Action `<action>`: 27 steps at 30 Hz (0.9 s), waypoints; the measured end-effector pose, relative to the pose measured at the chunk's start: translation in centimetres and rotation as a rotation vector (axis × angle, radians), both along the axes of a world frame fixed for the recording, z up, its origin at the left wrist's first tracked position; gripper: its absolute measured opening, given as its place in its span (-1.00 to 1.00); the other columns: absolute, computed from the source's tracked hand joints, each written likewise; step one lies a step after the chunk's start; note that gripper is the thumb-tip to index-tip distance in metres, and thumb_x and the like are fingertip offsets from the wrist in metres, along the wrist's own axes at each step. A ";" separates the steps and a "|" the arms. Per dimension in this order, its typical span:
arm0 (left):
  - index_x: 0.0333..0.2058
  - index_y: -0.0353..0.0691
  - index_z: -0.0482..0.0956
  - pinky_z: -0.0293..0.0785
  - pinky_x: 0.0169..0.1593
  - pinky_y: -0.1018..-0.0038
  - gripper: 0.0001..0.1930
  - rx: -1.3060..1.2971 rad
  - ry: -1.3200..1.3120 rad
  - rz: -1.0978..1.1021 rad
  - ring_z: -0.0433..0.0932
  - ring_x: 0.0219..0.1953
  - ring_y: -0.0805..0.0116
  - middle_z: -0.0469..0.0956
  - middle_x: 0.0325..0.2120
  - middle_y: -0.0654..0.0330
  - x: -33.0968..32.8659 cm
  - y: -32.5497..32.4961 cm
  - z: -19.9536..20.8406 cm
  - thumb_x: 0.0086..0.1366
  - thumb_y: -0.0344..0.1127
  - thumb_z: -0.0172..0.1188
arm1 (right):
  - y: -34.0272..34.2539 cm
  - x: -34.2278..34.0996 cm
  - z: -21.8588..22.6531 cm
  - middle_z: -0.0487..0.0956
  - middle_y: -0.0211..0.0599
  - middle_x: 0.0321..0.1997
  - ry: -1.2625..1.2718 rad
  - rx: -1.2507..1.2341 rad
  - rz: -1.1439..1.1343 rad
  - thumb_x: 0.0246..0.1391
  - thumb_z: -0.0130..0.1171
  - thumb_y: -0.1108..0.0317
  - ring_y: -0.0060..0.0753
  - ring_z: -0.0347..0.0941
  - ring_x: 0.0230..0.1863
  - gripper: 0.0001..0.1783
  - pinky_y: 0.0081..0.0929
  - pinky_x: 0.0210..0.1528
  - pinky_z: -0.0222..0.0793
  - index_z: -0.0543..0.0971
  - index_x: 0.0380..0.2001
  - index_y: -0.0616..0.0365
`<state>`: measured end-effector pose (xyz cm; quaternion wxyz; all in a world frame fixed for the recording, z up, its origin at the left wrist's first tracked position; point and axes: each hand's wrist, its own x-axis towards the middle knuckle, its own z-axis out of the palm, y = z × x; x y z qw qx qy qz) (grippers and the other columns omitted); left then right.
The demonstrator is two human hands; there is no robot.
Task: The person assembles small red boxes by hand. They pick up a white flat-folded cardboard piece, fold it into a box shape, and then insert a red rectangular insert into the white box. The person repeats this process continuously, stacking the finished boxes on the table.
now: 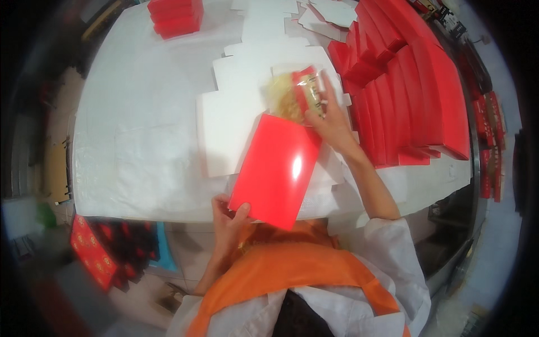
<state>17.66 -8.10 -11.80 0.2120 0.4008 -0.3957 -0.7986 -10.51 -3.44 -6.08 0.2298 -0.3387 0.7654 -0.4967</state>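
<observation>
A glossy red box (278,171), its broad plain face toward me, hangs tilted over the table's near edge. My left hand (229,220) grips its lower left corner, thumb on top. Beyond the box's upper end, my right hand (328,118) holds a small red and gold packet (307,92). Against that packet lies a yellowish clear-wrapped pack (282,98), blurred, its contents too unclear to name. I cannot tell whether my right fingers also hold this pack. White flat cardboard blanks (241,121) lie spread beneath both.
Rows of red boxes (412,101) crowd the table's right side, close to my right forearm. A short stack of red boxes (175,17) stands at the far left. The white-covered table (140,112) ends just before my orange apron (297,267). A patterned red carton (92,253) sits below at left.
</observation>
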 end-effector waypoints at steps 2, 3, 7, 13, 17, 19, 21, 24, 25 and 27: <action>-0.25 -0.20 0.08 0.52 -0.35 0.48 -0.65 -0.022 -0.050 -0.021 0.43 -0.29 0.41 0.29 -0.29 0.13 -0.5 0.3 0.4 0.11 -0.49 0.11 | 1.2 -0.9 -1.7 0.33 0.01 -0.07 0.171 0.084 0.184 -0.02 -0.08 0.40 -0.16 0.32 -0.10 -0.37 -0.39 -0.05 0.24 0.06 0.16 0.14; -0.25 -0.20 0.08 0.52 -0.35 0.48 -0.65 0.007 -0.051 -0.027 0.43 -0.29 0.40 0.28 -0.28 0.13 -0.5 0.4 0.4 0.11 -0.49 0.10 | 2.0 -1.8 -2.2 0.36 0.01 -0.09 0.284 0.141 0.258 0.00 -0.10 0.37 -0.13 0.33 -0.12 -0.44 -0.40 -0.06 0.24 0.14 0.12 0.17; -0.23 -0.19 0.06 0.52 -0.33 0.49 -0.63 0.081 -0.025 0.013 0.43 -0.28 0.37 0.28 -0.25 0.11 -0.2 1.0 0.5 0.11 -0.51 0.09 | 0.8 -2.1 2.5 0.44 -0.05 -0.20 0.225 0.546 0.408 0.05 -0.13 0.27 -0.08 0.38 -0.24 -0.69 -0.40 -0.14 0.28 0.39 -0.20 0.26; -0.17 -0.19 0.08 0.49 -0.32 0.50 -0.61 0.135 0.030 0.008 0.43 -0.28 0.41 0.31 -0.23 0.11 -1.0 1.4 1.0 0.12 -0.49 0.10 | -1.5 -2.4 0.7 0.48 -0.09 -0.26 0.447 0.252 0.371 0.14 -0.19 0.21 -0.22 0.40 -0.21 -0.67 -0.46 -0.10 0.25 0.44 -0.19 0.21; -0.07 -0.20 0.11 0.43 -0.37 0.59 -0.56 0.023 -0.041 -0.019 0.42 -0.29 0.47 0.34 -0.22 0.12 -0.8 1.6 0.3 0.12 -0.47 0.10 | -1.4 -0.9 1.1 0.48 -0.16 -0.19 0.208 0.322 0.520 0.14 -0.22 0.22 -0.20 0.38 -0.12 -0.65 -0.49 -0.03 0.23 0.47 -0.21 0.20; 0.00 -0.20 0.10 0.41 -0.33 0.59 -0.50 -0.009 -0.058 -0.085 0.42 -0.28 0.47 0.36 -0.22 0.13 -0.7 1.6 0.0 0.11 -0.47 0.10 | 0.0 -0.9 1.4 0.49 -0.18 -0.19 0.125 0.214 0.407 0.13 -0.20 0.23 -0.24 0.39 -0.15 -0.66 -0.49 -0.06 0.25 0.44 -0.17 0.21; 0.05 -0.20 0.08 0.39 -0.27 0.58 -0.45 -0.081 -0.077 -0.126 0.41 -0.26 0.46 0.37 -0.22 0.13 -0.3 1.7 -0.5 0.10 -0.47 0.11 | 1.5 -1.3 1.6 0.50 -0.17 -0.21 0.161 0.119 0.181 0.12 -0.17 0.24 -0.29 0.42 -0.22 -0.64 -0.47 -0.14 0.29 0.37 -0.09 0.24; 0.11 -0.22 0.02 0.35 -0.15 0.52 -0.37 -0.150 -0.049 -0.170 0.39 -0.19 0.42 0.37 -0.19 0.13 -0.2 2.1 -0.9 0.09 -0.47 0.13 | 4.3 0.0 1.2 0.50 -0.20 -0.17 0.053 0.122 -0.081 0.13 -0.14 0.25 -0.44 0.40 -0.18 -0.62 -0.51 -0.10 0.27 0.34 -0.06 0.27; 0.13 -0.23 -0.01 0.32 -0.09 0.50 -0.34 -0.121 -0.013 -0.181 0.38 -0.14 0.40 0.36 -0.15 0.12 -0.3 2.1 -0.7 0.08 -0.48 0.13 | 4.7 0.8 -0.1 0.50 -0.23 -0.18 -0.013 0.059 -0.074 0.13 -0.12 0.29 -0.48 0.40 -0.18 -0.62 -0.55 -0.08 0.27 0.31 -0.04 0.29; 0.16 -0.24 -0.07 0.27 -0.01 0.46 -0.29 -0.198 0.010 -0.274 0.34 -0.06 0.36 0.32 -0.07 0.11 -0.2 2.2 -0.6 0.09 -0.47 0.13 | 5.4 3.0 -0.4 0.50 -0.24 -0.18 -0.086 0.005 0.009 0.13 -0.12 0.31 -0.50 0.39 -0.18 -0.63 -0.58 -0.08 0.27 0.30 -0.02 0.28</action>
